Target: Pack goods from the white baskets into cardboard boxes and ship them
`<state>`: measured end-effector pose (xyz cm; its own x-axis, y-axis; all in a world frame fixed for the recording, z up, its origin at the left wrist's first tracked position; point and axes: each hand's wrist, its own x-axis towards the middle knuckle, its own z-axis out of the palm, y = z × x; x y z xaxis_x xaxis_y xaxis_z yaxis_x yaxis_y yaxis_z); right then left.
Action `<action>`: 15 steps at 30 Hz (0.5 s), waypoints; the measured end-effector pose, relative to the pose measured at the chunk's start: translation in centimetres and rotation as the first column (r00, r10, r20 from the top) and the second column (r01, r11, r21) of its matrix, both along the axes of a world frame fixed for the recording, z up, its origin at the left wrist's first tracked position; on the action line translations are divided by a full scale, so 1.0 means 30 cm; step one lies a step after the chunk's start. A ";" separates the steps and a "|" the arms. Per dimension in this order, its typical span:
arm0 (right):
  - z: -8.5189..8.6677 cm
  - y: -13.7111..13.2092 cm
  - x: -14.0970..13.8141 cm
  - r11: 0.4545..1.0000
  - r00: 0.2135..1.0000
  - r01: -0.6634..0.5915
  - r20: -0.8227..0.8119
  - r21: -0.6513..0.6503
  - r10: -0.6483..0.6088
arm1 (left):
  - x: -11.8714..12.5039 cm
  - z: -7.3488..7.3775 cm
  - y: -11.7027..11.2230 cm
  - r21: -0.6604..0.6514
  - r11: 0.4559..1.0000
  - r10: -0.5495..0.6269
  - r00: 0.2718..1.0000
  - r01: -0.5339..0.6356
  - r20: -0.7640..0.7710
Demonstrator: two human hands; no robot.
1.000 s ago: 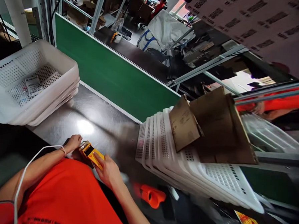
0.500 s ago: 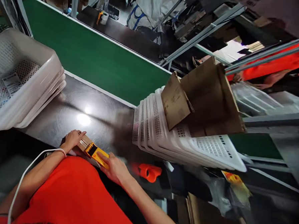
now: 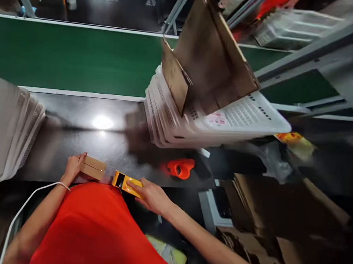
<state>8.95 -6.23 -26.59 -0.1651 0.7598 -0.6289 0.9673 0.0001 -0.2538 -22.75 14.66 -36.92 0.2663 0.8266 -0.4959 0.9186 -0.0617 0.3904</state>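
My left hand (image 3: 73,166) grips the left end of a small brown cardboard box (image 3: 94,168) at the near edge of the metal table. In my right hand (image 3: 153,197) is a yellow tape dispenser (image 3: 135,184), its black-marked head towards the box. A short gap separates the dispenser from the box, and something clear and shiny, like tape, shows at the box's right end. To the right of the dispenser lies an orange-red holder-like object (image 3: 181,168) with a round opening.
White plastic baskets (image 3: 12,135) are stacked at the left. A second stack (image 3: 176,134) on the right carries open cardboard (image 3: 210,59). Behind the metal table (image 3: 75,142) runs a green belt (image 3: 79,60). Flat cardboard (image 3: 279,204) lies at lower right.
The view has swung right and levelled. The tape dispenser, formerly over the box, has moved off to its right, leaving more of the box's top visible. Both hands keep their hold.
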 end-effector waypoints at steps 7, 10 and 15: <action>-0.095 0.125 -0.152 0.993 0.993 0.112 -0.025 0.027 -0.111 | 0.026 -0.020 0.027 0.034 0.996 -0.082 0.994 0.085 -0.074; -0.107 0.138 -0.174 0.980 0.979 0.199 -0.045 0.031 -0.197 | 0.031 -0.032 0.034 0.045 0.998 -0.044 0.999 0.044 0.010; -0.120 0.185 -0.128 0.945 0.920 0.326 -0.225 -0.011 -0.321 | -0.026 -0.040 0.064 -0.060 0.970 0.243 0.940 -0.235 0.240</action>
<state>5.10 -0.68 -30.18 -0.0397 0.8105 -0.5844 0.8353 -0.2941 -0.4645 -23.54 16.58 -38.12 0.1785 0.8667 -0.4657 0.7813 0.1629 0.6025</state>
